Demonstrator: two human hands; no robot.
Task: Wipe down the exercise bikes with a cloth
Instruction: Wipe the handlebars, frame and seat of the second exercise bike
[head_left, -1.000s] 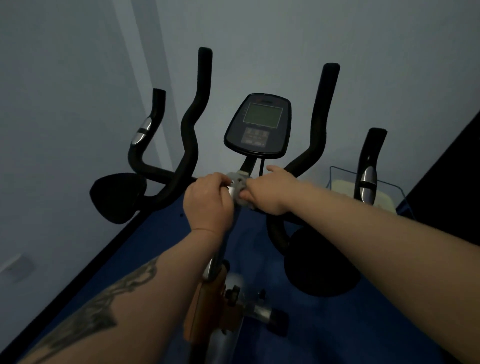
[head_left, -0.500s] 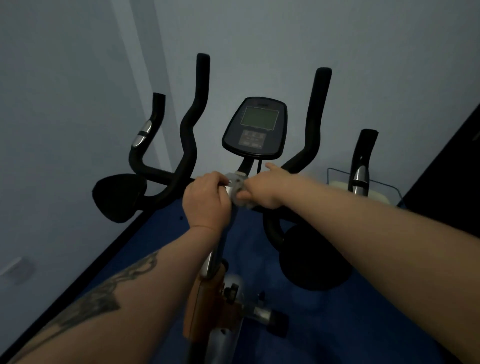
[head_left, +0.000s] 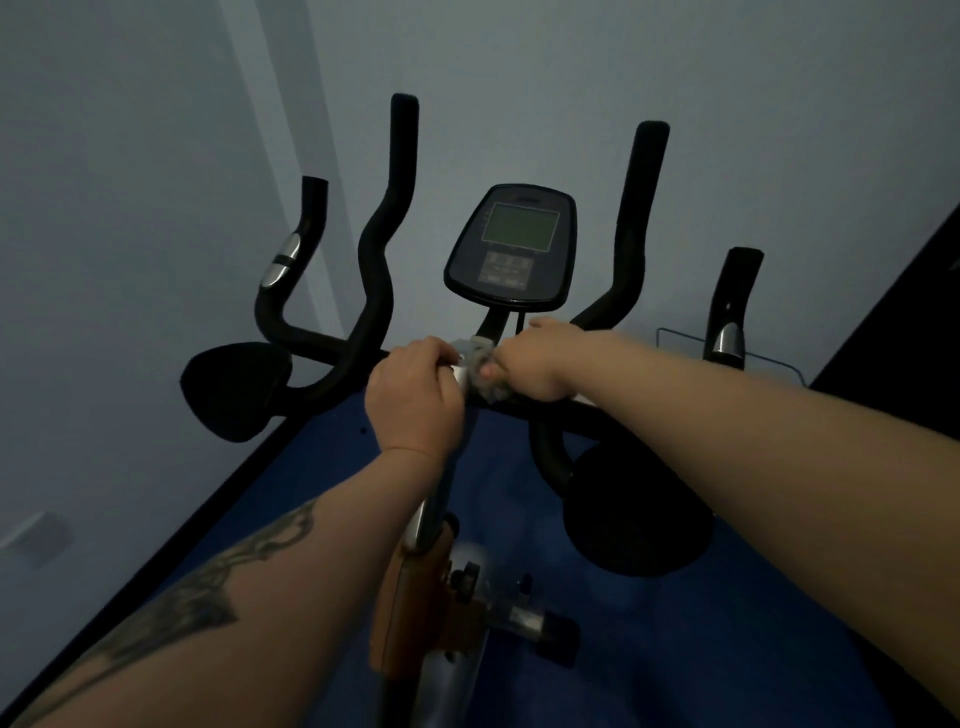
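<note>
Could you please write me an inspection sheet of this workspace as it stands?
Surface: blue floor, dim light.
Job's things: grey cloth bunched on the centre bar of the exercise bike; console above it, screen dark.
Clutter: wire basket behind, partly hidden.
Grippers: left hand curled over the bar beside the cloth; right hand grips the cloth.
Cables: thin black lead below the console.
Surroundings: pale wall; wall outlet low on the left.
</note>
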